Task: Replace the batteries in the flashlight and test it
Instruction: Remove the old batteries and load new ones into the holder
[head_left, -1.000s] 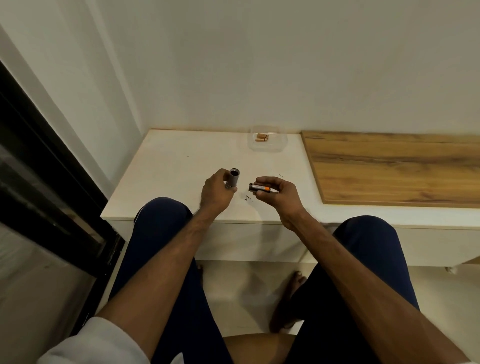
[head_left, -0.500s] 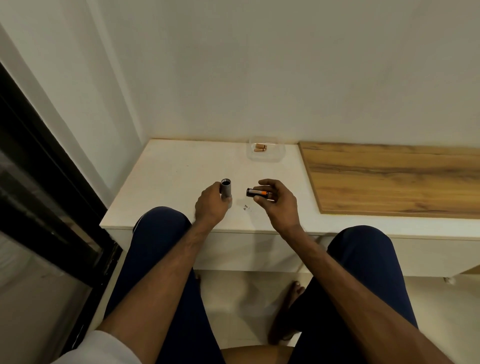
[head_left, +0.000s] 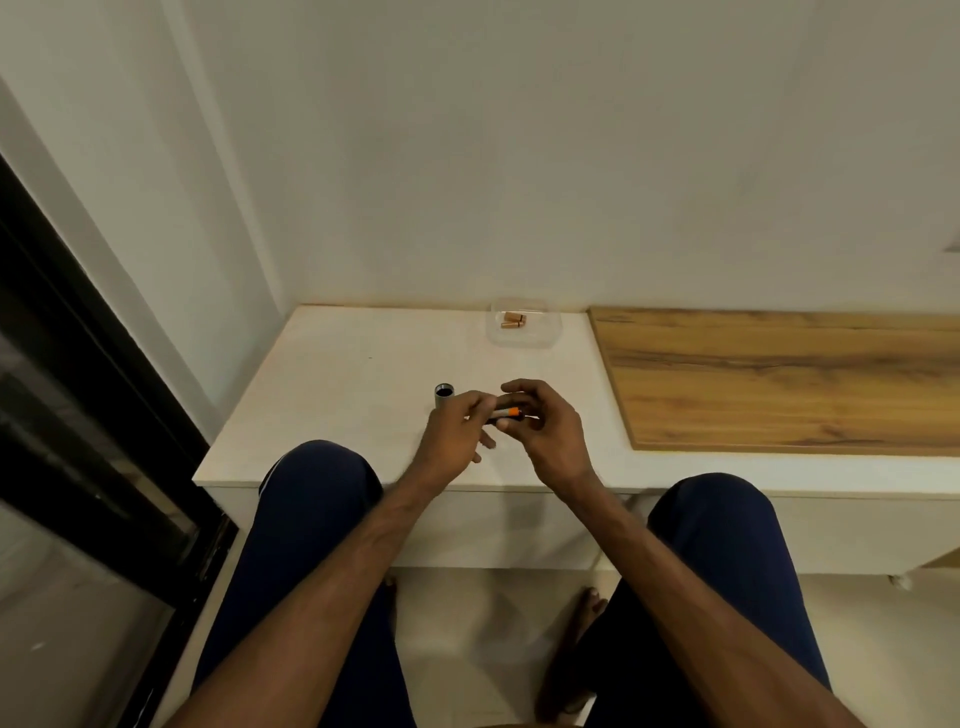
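Observation:
The grey flashlight tube (head_left: 444, 398) stands upright on the white table (head_left: 337, 395), its open end facing up, just left of my left hand (head_left: 454, 439). My right hand (head_left: 543, 428) holds a black-and-orange battery (head_left: 506, 413) lying sideways above the table. The fingertips of my left hand pinch the battery's left end, so both hands meet on it. Most of the battery is hidden by my fingers. Whether my left hand still touches the tube I cannot tell.
A clear plastic tray (head_left: 543, 338) at the table's back edge holds two copper-coloured batteries (head_left: 513, 320). A wooden board (head_left: 779, 379) covers the right part of the table. A dark glass door (head_left: 78, 389) stands to the left. My knees sit under the table's front edge.
My left hand set the flashlight tube upright on the table and moved right to the battery. My right hand stayed in place with the battery. The camera tilted up a little.

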